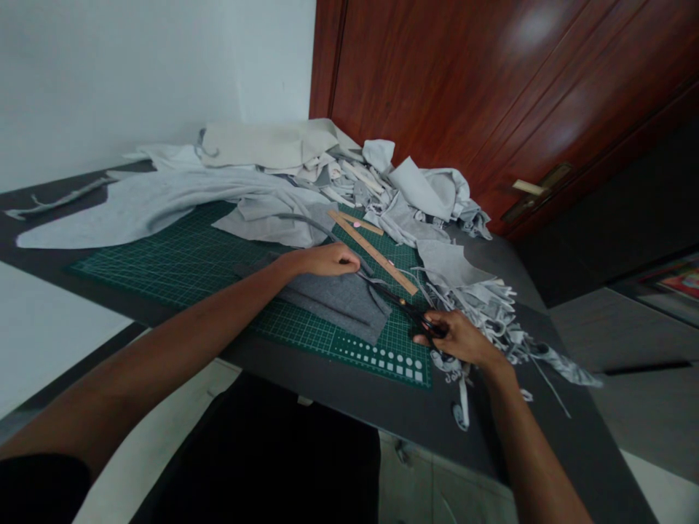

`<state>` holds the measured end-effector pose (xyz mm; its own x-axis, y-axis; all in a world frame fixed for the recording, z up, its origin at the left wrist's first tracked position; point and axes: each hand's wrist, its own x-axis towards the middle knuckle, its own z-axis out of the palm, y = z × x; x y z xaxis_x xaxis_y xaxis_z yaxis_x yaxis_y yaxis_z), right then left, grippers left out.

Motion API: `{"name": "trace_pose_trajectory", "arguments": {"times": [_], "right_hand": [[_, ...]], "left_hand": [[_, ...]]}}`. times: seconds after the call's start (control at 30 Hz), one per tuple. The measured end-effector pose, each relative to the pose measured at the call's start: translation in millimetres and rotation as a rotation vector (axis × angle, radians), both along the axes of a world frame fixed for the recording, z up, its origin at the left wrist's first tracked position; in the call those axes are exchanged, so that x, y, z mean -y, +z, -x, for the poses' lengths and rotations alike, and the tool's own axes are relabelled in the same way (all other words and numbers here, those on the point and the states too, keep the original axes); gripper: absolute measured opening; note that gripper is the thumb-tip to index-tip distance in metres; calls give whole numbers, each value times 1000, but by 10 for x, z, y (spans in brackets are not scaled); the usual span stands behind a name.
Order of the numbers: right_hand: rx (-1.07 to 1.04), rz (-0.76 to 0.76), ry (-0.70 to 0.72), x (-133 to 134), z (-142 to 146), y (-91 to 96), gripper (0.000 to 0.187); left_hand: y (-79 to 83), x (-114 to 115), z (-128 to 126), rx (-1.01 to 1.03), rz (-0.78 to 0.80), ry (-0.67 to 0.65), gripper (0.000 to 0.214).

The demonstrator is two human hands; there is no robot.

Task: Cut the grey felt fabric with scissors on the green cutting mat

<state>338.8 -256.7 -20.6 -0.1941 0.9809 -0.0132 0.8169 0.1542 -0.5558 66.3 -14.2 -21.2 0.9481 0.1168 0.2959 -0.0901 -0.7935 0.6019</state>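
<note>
My left hand [328,260] lies closed over a narrow grey fabric strip [309,227], which runs from under it towards the blades. My right hand [453,337] grips black-handled scissors [401,300], their blades pointing up and left along the strip. Beneath them lies a dark grey fabric piece [333,302] on a green cutting mat [180,262]. A wooden ruler [374,251] lies on the mat just beyond my hands, close to the scissors. The scissor handles are partly hidden by my right fingers.
Light grey fabric [147,211] and a heap of crumpled offcuts [349,171] cover the far side of the dark table [349,393]. Shredded grey scraps [480,306] lie right of the mat. A wooden door with a brass handle [538,189] stands beyond the table, and a white wall lies left.
</note>
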Motion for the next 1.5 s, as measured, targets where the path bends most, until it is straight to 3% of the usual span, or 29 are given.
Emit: {"name": "trace_pose_trajectory", "arguments": {"times": [1.5], "right_hand": [[-10, -4, 2, -10, -46, -31, 41]], "left_hand": [[21, 18, 14, -11, -11, 4, 27]]}}
